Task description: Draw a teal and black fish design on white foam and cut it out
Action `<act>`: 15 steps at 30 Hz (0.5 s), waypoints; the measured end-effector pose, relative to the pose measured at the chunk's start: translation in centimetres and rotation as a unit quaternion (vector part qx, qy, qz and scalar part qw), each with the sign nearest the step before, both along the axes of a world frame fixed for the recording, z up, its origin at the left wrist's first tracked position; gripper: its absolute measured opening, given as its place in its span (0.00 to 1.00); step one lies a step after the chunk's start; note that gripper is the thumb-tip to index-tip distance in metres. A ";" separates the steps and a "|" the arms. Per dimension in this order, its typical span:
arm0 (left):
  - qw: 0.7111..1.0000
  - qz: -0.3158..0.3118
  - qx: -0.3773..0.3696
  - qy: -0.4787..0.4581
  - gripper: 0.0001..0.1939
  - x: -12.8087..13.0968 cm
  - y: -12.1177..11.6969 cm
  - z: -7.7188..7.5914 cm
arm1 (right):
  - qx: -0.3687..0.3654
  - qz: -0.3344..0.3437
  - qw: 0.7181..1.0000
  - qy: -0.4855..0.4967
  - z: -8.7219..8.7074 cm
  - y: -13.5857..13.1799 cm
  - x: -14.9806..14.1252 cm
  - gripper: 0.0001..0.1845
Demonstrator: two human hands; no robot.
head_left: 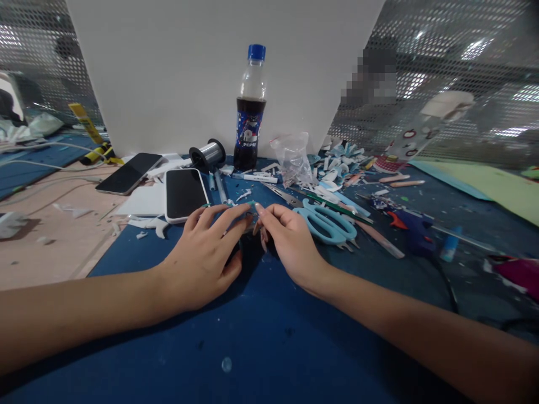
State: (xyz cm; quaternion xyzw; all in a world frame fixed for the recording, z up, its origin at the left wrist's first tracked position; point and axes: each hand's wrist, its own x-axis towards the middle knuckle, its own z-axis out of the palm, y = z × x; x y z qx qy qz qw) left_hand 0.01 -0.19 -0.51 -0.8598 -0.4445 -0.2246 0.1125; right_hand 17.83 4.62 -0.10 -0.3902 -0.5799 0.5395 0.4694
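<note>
My left hand [206, 252] rests above the blue table, its fingers bent and pressed together at the tips. My right hand [292, 244] meets it from the other side, thumb and index finger pinched. Something small is between the two sets of fingertips, but the fingers cover most of it and its kind is not visible. Just right of my right hand lie light-blue-handled scissors [330, 223]. Beyond my left hand is a white-framed phone [186, 194]. A white marker [255, 178] lies behind the fingertips.
A Pepsi bottle [250, 126] stands against a white board [189, 73]. Left of it are a wire spool [208, 153] and a dark phone [129, 173]. Paper scraps [343, 160] and a clear plastic bag [292, 157] lie behind; a blue glue gun [415, 233] lies right.
</note>
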 end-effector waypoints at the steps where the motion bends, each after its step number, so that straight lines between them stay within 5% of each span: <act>1: 1.000 0.000 0.000 0.000 0.22 0.0 0.0 0.0 | -0.002 0.002 1.000 0.003 0.0 0.0 0.0 0.24; 15: 0.999 -0.019 0.008 -0.037 0.21 -0.1 0.2 0.1 | -0.021 -0.010 0.999 0.037 0.0 0.1 -0.1 0.25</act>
